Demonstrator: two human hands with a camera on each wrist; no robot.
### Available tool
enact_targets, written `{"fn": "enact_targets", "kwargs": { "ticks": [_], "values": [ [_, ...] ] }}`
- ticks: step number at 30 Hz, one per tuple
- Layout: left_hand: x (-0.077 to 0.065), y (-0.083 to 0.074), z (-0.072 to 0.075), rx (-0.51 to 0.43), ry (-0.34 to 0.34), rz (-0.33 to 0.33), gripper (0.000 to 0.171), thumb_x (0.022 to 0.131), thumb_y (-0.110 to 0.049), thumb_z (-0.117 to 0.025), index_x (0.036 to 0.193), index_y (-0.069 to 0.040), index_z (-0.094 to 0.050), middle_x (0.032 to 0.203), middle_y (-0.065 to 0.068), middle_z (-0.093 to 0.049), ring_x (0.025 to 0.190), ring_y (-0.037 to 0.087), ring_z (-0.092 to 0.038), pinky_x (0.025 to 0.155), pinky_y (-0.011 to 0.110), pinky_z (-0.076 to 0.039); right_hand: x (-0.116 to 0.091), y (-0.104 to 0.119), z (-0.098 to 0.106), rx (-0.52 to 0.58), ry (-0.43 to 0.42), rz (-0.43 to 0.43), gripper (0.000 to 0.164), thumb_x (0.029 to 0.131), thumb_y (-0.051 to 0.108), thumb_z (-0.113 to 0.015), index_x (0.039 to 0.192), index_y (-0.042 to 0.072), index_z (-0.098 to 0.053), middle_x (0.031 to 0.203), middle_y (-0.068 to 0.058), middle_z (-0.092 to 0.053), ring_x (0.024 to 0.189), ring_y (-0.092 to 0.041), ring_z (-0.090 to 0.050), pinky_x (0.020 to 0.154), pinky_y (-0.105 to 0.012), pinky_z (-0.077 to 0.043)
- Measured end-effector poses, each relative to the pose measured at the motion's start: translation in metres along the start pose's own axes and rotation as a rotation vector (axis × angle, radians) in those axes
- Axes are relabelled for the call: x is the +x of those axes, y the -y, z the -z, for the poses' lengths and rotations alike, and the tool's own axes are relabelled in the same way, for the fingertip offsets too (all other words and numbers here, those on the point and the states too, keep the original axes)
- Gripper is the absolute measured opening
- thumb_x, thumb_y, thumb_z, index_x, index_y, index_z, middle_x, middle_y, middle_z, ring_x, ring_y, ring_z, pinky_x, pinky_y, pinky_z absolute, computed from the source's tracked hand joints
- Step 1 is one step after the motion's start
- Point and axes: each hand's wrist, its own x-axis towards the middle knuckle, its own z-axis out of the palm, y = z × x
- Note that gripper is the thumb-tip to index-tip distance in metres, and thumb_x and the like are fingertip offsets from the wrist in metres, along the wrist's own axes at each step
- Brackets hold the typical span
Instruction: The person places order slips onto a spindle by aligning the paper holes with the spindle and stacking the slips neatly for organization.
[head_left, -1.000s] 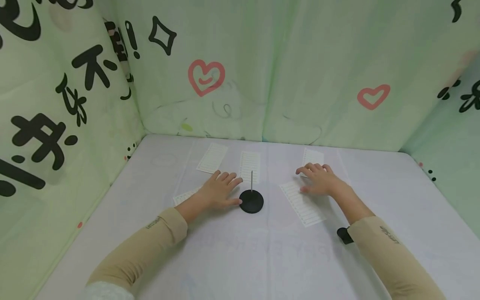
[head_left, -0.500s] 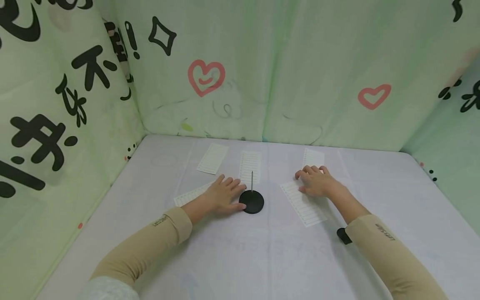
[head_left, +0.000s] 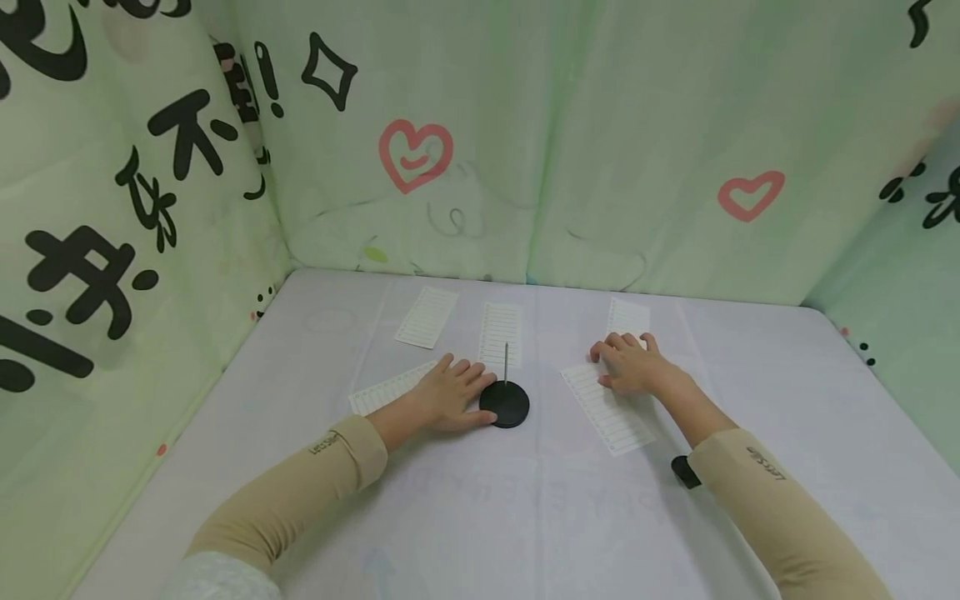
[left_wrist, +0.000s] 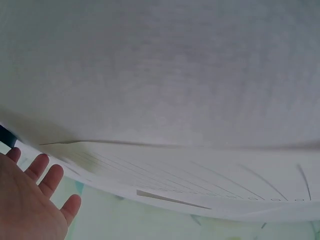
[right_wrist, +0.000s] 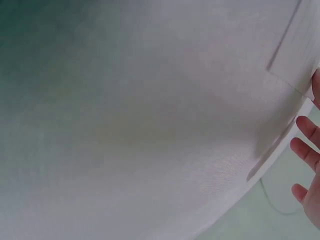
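Note:
In the head view, a receipt spike with a round black base (head_left: 505, 405) and an upright metal pin stands mid-table. Spread beside it, my left hand (head_left: 448, 398) has its thumb overlapping the base's near left edge and its index fingertip at the upper left. Part of a lined paper slip (head_left: 390, 389) lies behind that hand. My right hand (head_left: 628, 367) is over the far end of another lined slip (head_left: 611, 421), fingers slightly bent and apart. In the right wrist view its thumb (right_wrist: 316, 85) is at a slip's corner. A further slip (head_left: 628, 312) lies just beyond its fingertips.
Two more lined slips, one at the left (head_left: 427, 317) and one behind the pin (head_left: 500, 329), lie toward the table's back edge. A small black object (head_left: 686, 472) shows by the right sleeve. Printed pale green curtains (head_left: 637, 125) enclose the white table (head_left: 480, 533).
My left hand has slid slightly right and nearer, its thumb coming over the spike's base and more of the slip behind it showing. The right hand has shifted only a little; the slips lie still.

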Motion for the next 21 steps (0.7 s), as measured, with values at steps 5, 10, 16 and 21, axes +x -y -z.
{"fn": "enact_targets", "kwargs": {
  "ticks": [5,10,16,21],
  "values": [
    [0.001,-0.001,0.0,0.014,0.014,0.005,0.07,0.09,-0.064,-0.028,0.143,-0.019,-0.027,0.142,0.001,-0.033,0.129,0.02,-0.029,0.108,0.043,-0.016,0.001,0.001,0.0,0.013,-0.011,0.011,0.021,0.085,0.018,-0.063,0.101,0.015,-0.05,0.107,-0.01,-0.047,0.105,-0.035,-0.04,0.092,-0.063,-0.016],
    [0.003,-0.001,-0.002,0.02,0.023,0.013,0.069,0.09,-0.064,-0.026,0.144,-0.02,-0.026,0.144,0.0,-0.032,0.131,0.019,-0.028,0.109,0.041,-0.015,0.002,0.0,-0.002,0.02,-0.025,0.035,0.021,0.084,0.016,-0.064,0.097,0.014,-0.048,0.101,-0.007,-0.046,0.101,-0.032,-0.04,0.092,-0.063,-0.016],
    [0.007,0.002,-0.011,0.036,-0.018,0.002,0.075,0.088,-0.069,-0.015,0.144,-0.021,-0.023,0.143,0.0,-0.032,0.13,0.019,-0.028,0.109,0.042,-0.012,0.002,0.002,-0.001,0.03,-0.019,0.05,0.023,0.083,0.013,-0.066,0.096,0.014,-0.046,0.096,-0.005,-0.045,0.095,-0.029,-0.04,0.091,-0.062,-0.016],
    [0.001,-0.001,-0.002,0.042,0.012,0.01,0.072,0.089,-0.067,-0.019,0.144,-0.02,-0.024,0.144,0.0,-0.032,0.13,0.018,-0.028,0.109,0.041,-0.014,0.002,0.002,0.0,0.003,-0.014,0.068,0.025,0.083,0.013,-0.065,0.101,0.015,-0.048,0.096,-0.003,-0.047,0.095,-0.028,-0.042,0.091,-0.062,-0.017]
  ]
}}
